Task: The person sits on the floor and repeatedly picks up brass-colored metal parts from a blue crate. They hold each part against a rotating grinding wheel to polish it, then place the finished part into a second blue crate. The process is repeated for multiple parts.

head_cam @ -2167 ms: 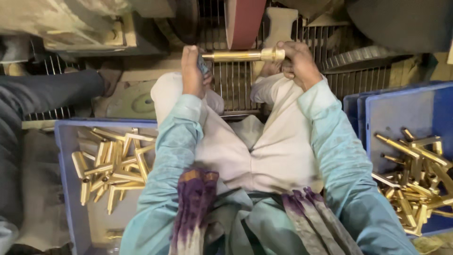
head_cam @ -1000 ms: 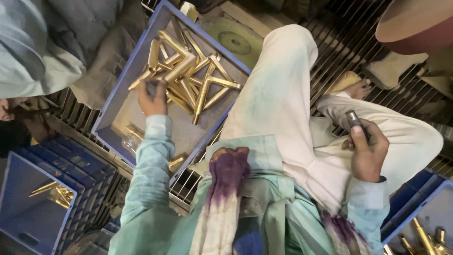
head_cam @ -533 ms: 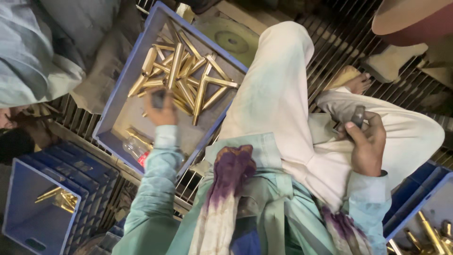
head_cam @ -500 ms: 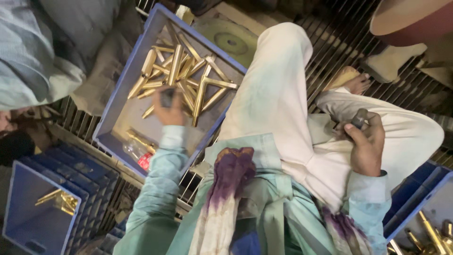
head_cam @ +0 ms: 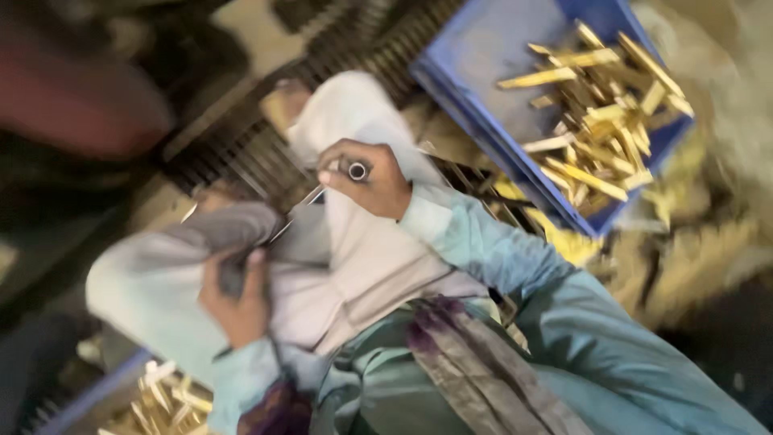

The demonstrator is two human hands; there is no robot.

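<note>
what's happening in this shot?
A seated person's right hand grips a small metal tube, its open end facing the camera. The left hand rests on the pale trousers at the knee. A blue crate of brass rods sits to the right. The picture is blurred.

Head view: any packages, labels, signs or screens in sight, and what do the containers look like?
No labels, signs or screens show.
Blue crate: upper right, rectangular plastic, holding brass-coloured rods.
Second blue crate: lower left, only its edge shows, with more brass rods.
</note>
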